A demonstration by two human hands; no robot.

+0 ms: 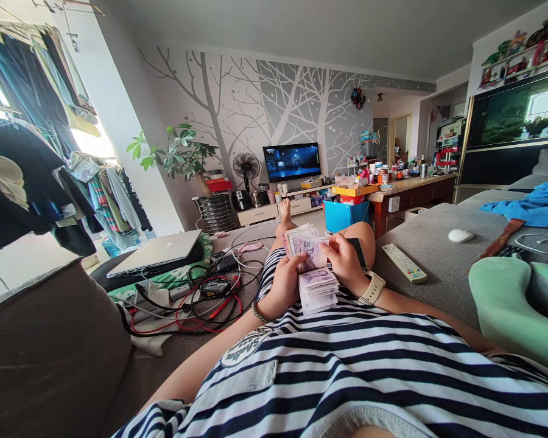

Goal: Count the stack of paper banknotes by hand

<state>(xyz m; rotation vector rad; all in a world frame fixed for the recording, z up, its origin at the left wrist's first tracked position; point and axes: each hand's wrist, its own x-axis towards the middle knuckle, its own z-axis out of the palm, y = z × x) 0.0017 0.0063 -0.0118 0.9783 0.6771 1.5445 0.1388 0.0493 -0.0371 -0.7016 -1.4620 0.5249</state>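
My left hand (284, 281) is closed around the lower left side of a fanned bundle of banknotes (305, 242), pinkish and purple, with a large 5 showing on one. At the bundle's right edge, my right hand (346, 263) pinches a note between thumb and fingers. A separate stack of purple banknotes (318, 289) lies on my striped clothing, just below and between the hands. A dark phone (358, 250) rests by my leg behind the right hand, partly hidden. The right wrist wears a pale watch; a braided bracelet circles the left.
Tangled black and red cables (210, 298) lie on the sofa at left, near a closed laptop (153, 254). To the right are a remote control (404, 263), a white mouse (461, 235) and a green neck pillow (502, 304). A lit television (292, 162) stands across the room.
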